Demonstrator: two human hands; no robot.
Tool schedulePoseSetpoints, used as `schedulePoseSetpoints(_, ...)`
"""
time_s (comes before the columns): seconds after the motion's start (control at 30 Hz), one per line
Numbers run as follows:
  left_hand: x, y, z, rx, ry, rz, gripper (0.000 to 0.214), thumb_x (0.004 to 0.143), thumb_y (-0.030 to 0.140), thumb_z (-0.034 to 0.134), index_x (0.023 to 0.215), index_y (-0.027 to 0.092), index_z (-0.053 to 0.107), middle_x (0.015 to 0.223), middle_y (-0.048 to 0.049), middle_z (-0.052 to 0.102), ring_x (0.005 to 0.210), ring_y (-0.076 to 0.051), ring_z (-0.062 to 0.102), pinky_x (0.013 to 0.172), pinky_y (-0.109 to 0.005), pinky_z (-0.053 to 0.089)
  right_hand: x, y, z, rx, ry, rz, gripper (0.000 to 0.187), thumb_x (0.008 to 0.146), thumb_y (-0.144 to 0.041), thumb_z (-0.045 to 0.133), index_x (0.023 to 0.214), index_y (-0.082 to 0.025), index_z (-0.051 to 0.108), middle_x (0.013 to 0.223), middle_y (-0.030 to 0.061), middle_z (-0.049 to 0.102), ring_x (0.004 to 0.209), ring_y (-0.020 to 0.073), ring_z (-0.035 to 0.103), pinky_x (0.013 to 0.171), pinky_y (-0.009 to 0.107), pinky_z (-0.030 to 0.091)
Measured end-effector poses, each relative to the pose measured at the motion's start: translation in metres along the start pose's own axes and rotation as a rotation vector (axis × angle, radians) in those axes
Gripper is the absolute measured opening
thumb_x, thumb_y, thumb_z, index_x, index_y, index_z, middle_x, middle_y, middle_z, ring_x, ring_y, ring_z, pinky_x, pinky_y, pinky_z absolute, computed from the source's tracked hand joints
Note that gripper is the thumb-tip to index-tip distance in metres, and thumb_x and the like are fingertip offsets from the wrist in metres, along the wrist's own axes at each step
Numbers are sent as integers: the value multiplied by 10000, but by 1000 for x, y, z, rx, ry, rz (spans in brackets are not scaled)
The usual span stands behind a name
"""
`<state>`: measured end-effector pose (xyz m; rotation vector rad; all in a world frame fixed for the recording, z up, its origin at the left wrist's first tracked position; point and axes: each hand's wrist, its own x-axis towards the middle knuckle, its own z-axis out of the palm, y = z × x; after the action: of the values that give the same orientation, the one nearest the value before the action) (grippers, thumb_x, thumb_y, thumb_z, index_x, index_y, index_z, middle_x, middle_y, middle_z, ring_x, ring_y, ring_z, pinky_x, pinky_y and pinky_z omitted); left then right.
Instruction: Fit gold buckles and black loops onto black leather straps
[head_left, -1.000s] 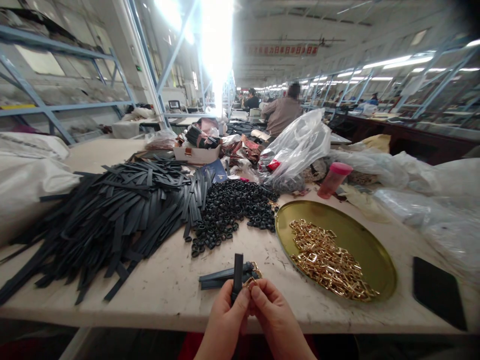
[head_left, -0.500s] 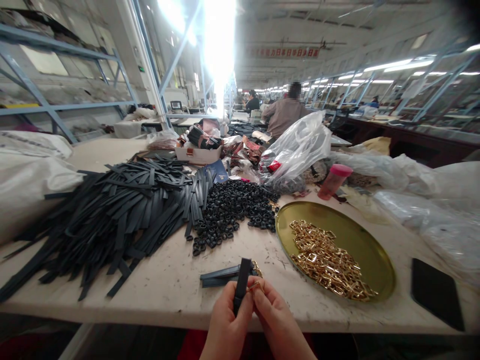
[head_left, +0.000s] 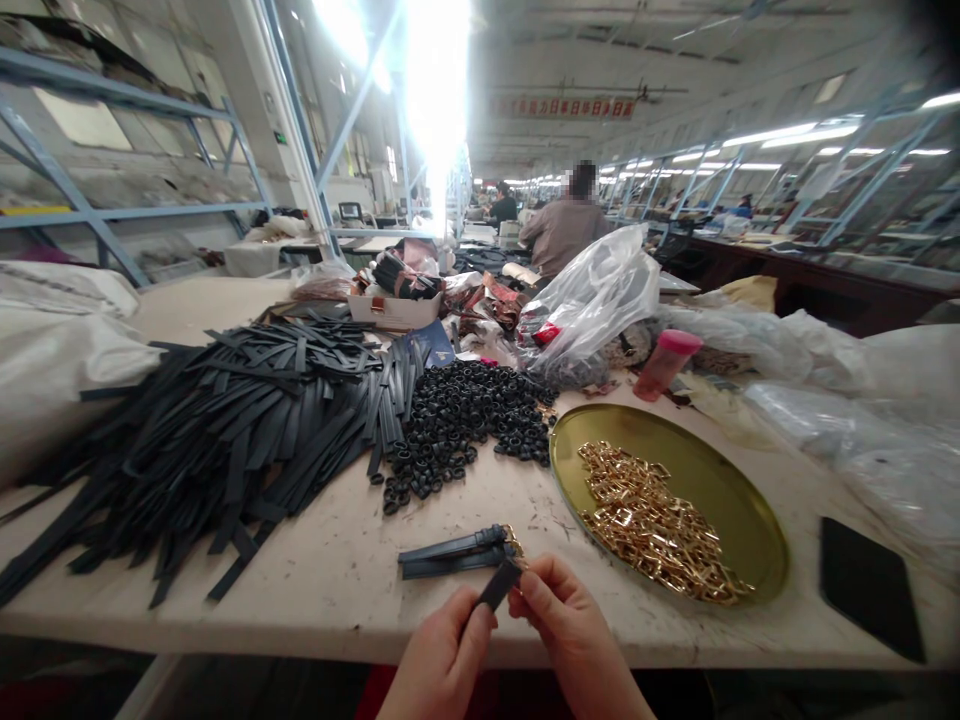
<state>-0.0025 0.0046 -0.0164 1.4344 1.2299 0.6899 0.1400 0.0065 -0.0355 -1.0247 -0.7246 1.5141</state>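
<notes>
My left hand point(head_left: 448, 645) is closed around a black strap point(head_left: 498, 584), which slants up to the right from between thumb and fingers. At the strap's upper end my right hand point(head_left: 559, 605) pinches a small gold buckle point(head_left: 522, 565), mostly hidden by the fingertips. Just behind the hands, a few finished black straps with gold buckles point(head_left: 454, 552) lie stacked on the table. Beyond them spreads a heap of small black loops point(head_left: 457, 425). To the right, a round gold tray point(head_left: 739, 485) holds a pile of gold buckles point(head_left: 652, 525).
A large pile of black strips point(head_left: 247, 430) covers the table's left side. A dark flat rectangular pad point(head_left: 870, 585) lies at the right edge. Behind the tray stand a pink-lidded jar point(head_left: 664, 365) and a clear plastic bag point(head_left: 596, 300). A person point(head_left: 566, 235) sits farther back.
The strap has tipped from nearly upright to slanting right, its end now at my right fingertips. My hands have moved slightly apart, uncovering more of the stacked straps.
</notes>
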Motion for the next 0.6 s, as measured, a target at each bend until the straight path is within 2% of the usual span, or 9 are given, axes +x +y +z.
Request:
schedulePoseSetpoints(0.17, 0, 7, -16, 302, -151, -2, 320, 865, 375, 327, 788, 166, 557, 681, -6, 545, 649, -155, 490, 585, -236, 333, 0, -5, -9, -88, -103, 51, 241, 713, -375, 666, 645, -168, 562, 583, -25, 561, 591, 112, 484, 619, 246, 375)
schedulePoseSetpoints(0.3, 1, 8, -18, 449, -174, -41, 336, 868, 355, 299, 735, 166, 542, 674, -26, 566, 642, -169, 512, 578, -243, 325, 2, -3, -12, -69, -119, 64, 255, 705, -372, 674, 619, -170, 543, 629, -18, 585, 567, 96, 481, 612, 237, 372)
schedulePoseSetpoints(0.4, 1, 6, -18, 490, -207, -56, 331, 866, 346, 294, 723, 167, 533, 685, -38, 579, 646, -175, 524, 574, -246, 323, 5, -2, -12, -48, -83, 47, 245, 662, -352, 713, 629, -169, 554, 738, -17, 595, 568, 75, 475, 609, 221, 377)
schedulePoseSetpoints(0.6, 4, 6, -15, 428, -262, -24, 289, 860, 320, 320, 727, 170, 527, 684, -23, 561, 643, -162, 492, 572, -246, 309, 3, 5, -10, -72, -38, 96, 261, 607, -355, 750, 703, -174, 589, 598, -58, 534, 495, 61, 442, 499, 193, 351)
